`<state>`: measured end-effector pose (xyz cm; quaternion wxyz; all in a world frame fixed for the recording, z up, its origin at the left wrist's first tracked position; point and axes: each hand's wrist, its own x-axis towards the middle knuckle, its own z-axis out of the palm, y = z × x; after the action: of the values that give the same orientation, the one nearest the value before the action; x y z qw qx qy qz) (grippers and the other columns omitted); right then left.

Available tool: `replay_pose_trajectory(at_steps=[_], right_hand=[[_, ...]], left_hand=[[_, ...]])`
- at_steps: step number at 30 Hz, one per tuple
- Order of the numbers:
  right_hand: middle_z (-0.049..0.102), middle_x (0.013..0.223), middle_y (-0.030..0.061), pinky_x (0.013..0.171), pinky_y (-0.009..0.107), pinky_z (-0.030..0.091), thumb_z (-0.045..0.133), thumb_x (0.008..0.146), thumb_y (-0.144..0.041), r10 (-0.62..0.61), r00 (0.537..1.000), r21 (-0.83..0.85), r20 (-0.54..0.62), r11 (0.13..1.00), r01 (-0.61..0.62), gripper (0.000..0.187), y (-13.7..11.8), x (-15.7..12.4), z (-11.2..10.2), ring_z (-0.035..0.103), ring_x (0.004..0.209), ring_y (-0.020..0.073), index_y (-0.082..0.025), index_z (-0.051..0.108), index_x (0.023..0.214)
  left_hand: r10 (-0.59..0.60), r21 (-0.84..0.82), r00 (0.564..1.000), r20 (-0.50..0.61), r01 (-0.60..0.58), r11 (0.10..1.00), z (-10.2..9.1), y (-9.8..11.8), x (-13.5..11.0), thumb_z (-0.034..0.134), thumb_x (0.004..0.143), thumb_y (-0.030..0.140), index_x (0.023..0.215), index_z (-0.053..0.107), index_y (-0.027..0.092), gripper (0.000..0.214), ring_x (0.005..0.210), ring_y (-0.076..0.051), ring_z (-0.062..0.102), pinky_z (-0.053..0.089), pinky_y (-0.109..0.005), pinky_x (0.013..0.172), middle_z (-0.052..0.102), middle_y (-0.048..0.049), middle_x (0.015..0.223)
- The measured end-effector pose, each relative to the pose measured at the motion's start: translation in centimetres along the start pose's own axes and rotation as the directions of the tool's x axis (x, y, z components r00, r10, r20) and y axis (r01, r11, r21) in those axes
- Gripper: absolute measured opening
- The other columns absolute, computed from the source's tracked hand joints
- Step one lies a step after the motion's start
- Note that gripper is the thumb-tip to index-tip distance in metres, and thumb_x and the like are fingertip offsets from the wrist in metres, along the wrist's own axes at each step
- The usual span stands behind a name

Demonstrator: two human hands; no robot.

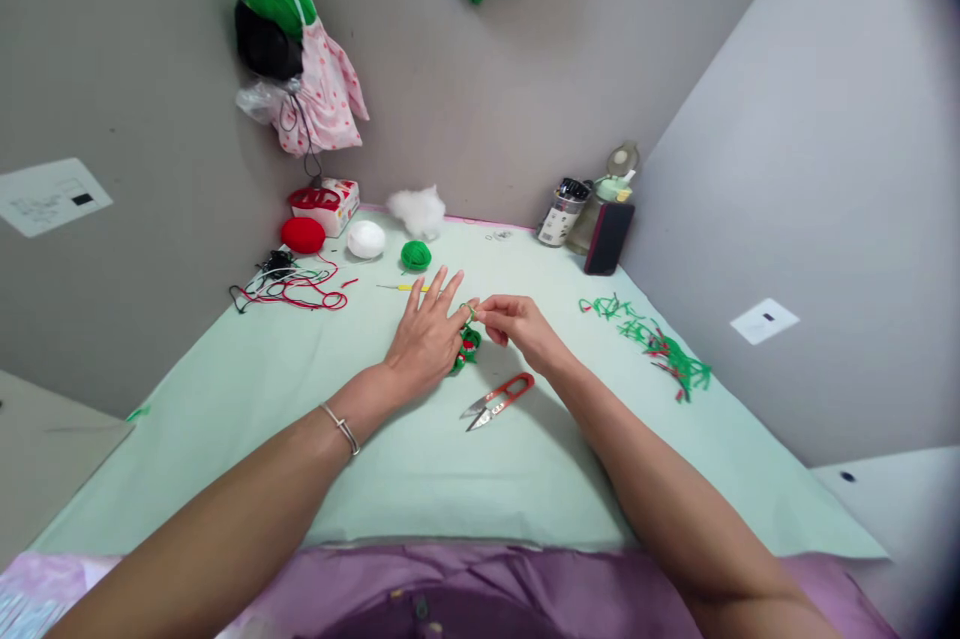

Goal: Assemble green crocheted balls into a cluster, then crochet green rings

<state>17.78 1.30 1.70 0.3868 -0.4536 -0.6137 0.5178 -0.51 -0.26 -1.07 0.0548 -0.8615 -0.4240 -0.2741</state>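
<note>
My left hand (pixel 427 334) rests on the table with three fingers spread. Its index finger and partly hidden thumb hold a small green crocheted piece (pixel 470 343) with red and white spots, much of it covered by the hand. A loop of green yarn (pixel 469 311) rises from the piece by the index finger. My right hand (pixel 517 327) is closed, pinching that yarn between thumb and index finger. Just below the hands lie orange-handled thread snips (pixel 499 401), blades pointing left. Beyond my left fingers is a yellow-handled crochet hook (pixel 412 288), partly hidden.
Behind sit red (pixel 303 235), white (pixel 366 240) and green (pixel 415 256) yarn balls, white stuffing (pixel 418 212) and a box (pixel 330 207). Tangled yarn (pixel 300 291) lies left, green pieces (pixel 660 354) right. A phone (pixel 609 239) leans on a bottle near a cup (pixel 560 217).
</note>
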Motion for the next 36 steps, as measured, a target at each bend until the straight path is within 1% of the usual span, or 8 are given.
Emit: replay_pose_trajectory(at_steps=[4, 8, 18, 22, 25, 29, 33, 36], right_hand=[[0.047, 0.046, -0.0064, 0.050, 0.025, 0.027, 0.070, 0.073, -0.037, 0.013, 1.000, -0.005, 0.026, 1.000, -0.013, 0.022, 0.2, 0.2, -0.2, 0.037, 0.046, 0.0078, -0.015, 0.067, 0.076], [0.047, 0.045, -0.0067, 0.049, 0.025, 0.026, 0.070, 0.071, -0.036, 0.026, 0.999, -0.002, -0.022, 1.000, -0.026, 0.021, 0.2, 0.2, -0.2, 0.036, 0.045, 0.0075, -0.015, 0.066, 0.072], [0.046, 0.046, -0.0070, 0.050, 0.024, 0.027, 0.068, 0.075, -0.036, 0.027, 0.998, -0.025, 0.056, 0.999, -0.025, 0.021, -0.1, -0.1, 0.0, 0.035, 0.046, 0.0073, -0.015, 0.065, 0.074], [0.049, 0.049, -0.0060, 0.051, 0.024, 0.033, 0.066, 0.079, -0.040, -0.076, 0.997, -0.082, -0.024, 0.994, 0.074, 0.024, -0.3, -0.4, 0.4, 0.040, 0.048, 0.0091, -0.016, 0.065, 0.078], [0.050, 0.050, -0.0052, 0.052, 0.025, 0.035, 0.064, 0.081, -0.039, -0.144, 0.985, -0.172, -0.094, 0.977, 0.126, 0.022, -0.2, -0.6, 0.7, 0.043, 0.049, 0.0103, -0.017, 0.064, 0.078], [0.053, 0.054, -0.0042, 0.054, 0.025, 0.035, 0.058, 0.087, -0.035, -0.254, 0.958, -0.427, -0.130, 0.887, 0.178, 0.018, 0.4, -0.9, 1.1, 0.045, 0.051, 0.0109, -0.019, 0.066, 0.081], [0.056, 0.057, -0.0041, 0.055, 0.023, 0.034, 0.055, 0.089, -0.032, -0.357, 0.928, -0.609, -0.107, 0.762, 0.222, 0.016, 0.8, -1.2, 1.3, 0.046, 0.051, 0.0105, -0.021, 0.066, 0.083], [0.058, 0.057, -0.0043, 0.055, 0.023, 0.033, 0.055, 0.090, -0.030, -0.392, 0.916, -0.671, -0.088, 0.703, 0.236, 0.015, 0.9, -1.2, 1.5, 0.046, 0.051, 0.0102, -0.021, 0.065, 0.084]], left_hand=[[0.006, 0.000, 1.000, 0.000, -0.006, 1.000, 0.0, 0.0, 0.0, 0.045, 0.090, 0.010, 0.134, 0.059, 0.015, 0.047, 0.153, -0.034, 0.015, 0.017, -0.060, 0.121, 0.034, -0.0189, 0.159], [0.006, -0.013, 1.000, -0.011, -0.006, 1.000, 0.2, 0.0, 0.0, 0.048, 0.088, 0.011, 0.133, 0.059, 0.017, 0.047, 0.153, -0.033, 0.015, 0.016, -0.060, 0.122, 0.034, -0.0164, 0.160], [0.006, -0.079, 1.000, 0.019, -0.005, 0.997, -0.2, 0.1, 0.1, 0.047, 0.089, 0.012, 0.124, 0.066, 0.017, 0.040, 0.153, -0.033, 0.016, 0.014, -0.059, 0.122, 0.038, -0.0148, 0.158], [-0.120, -0.226, 0.992, 0.033, 0.124, 0.966, -0.8, 0.0, 0.4, 0.047, 0.092, 0.020, 0.107, 0.074, 0.020, 0.031, 0.151, -0.032, 0.022, 0.013, -0.058, 0.122, 0.049, -0.0106, 0.152], [-0.308, -0.435, 0.949, 0.062, 0.303, 0.848, -0.6, -0.6, 0.7, 0.055, 0.088, 0.025, 0.091, 0.076, 0.022, 0.022, 0.146, -0.032, 0.033, 0.017, -0.055, 0.122, 0.061, -0.0089, 0.139], [-0.500, -0.716, 0.857, 0.124, 0.426, 0.552, -0.3, -1.3, 1.1, 0.066, 0.080, 0.030, 0.079, 0.072, 0.022, 0.010, 0.135, -0.030, 0.049, 0.032, -0.047, 0.116, 0.068, -0.0090, 0.127], [-0.537, -0.843, 0.804, 0.255, 0.457, 0.285, -0.5, -1.1, 1.3, 0.074, 0.072, 0.036, 0.080, 0.072, 0.020, 0.018, 0.123, -0.030, 0.059, 0.034, -0.046, 0.113, 0.068, -0.0115, 0.127], [-0.526, -0.874, 0.795, 0.302, 0.451, 0.180, -0.7, -0.9, 1.3, 0.077, 0.068, 0.038, 0.077, 0.072, 0.019, 0.022, 0.124, -0.031, 0.058, 0.034, -0.044, 0.112, 0.068, -0.0128, 0.128]])
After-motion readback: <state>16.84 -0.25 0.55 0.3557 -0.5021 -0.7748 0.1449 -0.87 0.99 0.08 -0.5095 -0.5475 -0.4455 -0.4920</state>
